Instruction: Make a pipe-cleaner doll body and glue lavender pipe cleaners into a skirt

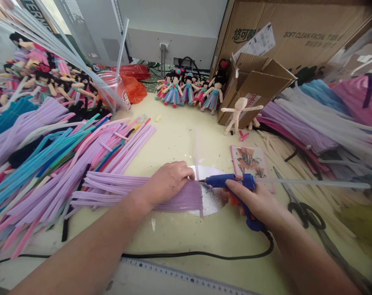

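Observation:
My right hand [253,200] is wrapped around a blue hot glue gun [218,180], with a long clear glue stick [315,183] standing out of its back. The gun's nozzle is at the upper right corner of a flat row of lilac pipe cleaners [186,196], laid side by side. Pressed down on that row is my left hand [170,180], its fingers closed at the upper edge near the nozzle. A pipe cleaner lies crosswise along the row's right end and sticks out beyond it. Under this end is a round silver mat [215,200].
Scissors [299,205] and a picture card [250,162] lie to the right. Loose coloured pipe cleaners [59,159] cover the left. Finished dolls [188,90], a bare doll body [238,112] and an open cardboard box [256,82] stand behind. A black cord [188,255] and a ruler [173,273] run in front.

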Demonstrator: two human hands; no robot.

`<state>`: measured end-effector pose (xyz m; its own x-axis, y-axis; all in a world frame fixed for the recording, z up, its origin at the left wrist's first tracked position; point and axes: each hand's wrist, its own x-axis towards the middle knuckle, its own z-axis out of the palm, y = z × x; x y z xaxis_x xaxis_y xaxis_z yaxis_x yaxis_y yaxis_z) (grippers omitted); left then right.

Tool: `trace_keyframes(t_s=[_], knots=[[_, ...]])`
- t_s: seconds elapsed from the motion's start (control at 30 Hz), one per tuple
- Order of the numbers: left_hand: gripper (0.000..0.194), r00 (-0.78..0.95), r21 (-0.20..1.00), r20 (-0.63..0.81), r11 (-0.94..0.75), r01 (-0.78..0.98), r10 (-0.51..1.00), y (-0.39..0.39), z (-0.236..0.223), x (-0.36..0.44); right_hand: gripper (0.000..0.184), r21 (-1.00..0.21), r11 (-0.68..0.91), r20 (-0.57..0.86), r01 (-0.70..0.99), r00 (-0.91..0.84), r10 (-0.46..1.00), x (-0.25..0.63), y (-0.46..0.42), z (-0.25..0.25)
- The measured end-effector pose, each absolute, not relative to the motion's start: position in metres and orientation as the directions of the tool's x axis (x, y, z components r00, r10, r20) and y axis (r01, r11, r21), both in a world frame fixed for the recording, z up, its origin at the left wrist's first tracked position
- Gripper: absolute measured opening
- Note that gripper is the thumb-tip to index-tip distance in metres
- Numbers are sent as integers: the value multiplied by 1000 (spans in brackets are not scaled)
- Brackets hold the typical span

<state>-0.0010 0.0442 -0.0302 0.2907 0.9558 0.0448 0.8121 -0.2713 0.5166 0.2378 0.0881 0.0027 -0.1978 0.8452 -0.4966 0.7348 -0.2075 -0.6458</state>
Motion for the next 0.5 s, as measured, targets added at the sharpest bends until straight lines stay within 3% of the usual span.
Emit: trace_keyframes(t_s=[0.5], knots=[[26, 294, 506, 60, -283, 814, 954, 43, -30, 0, 50, -661, -191, -485, 725, -219, 846, 237, 87, 7]])
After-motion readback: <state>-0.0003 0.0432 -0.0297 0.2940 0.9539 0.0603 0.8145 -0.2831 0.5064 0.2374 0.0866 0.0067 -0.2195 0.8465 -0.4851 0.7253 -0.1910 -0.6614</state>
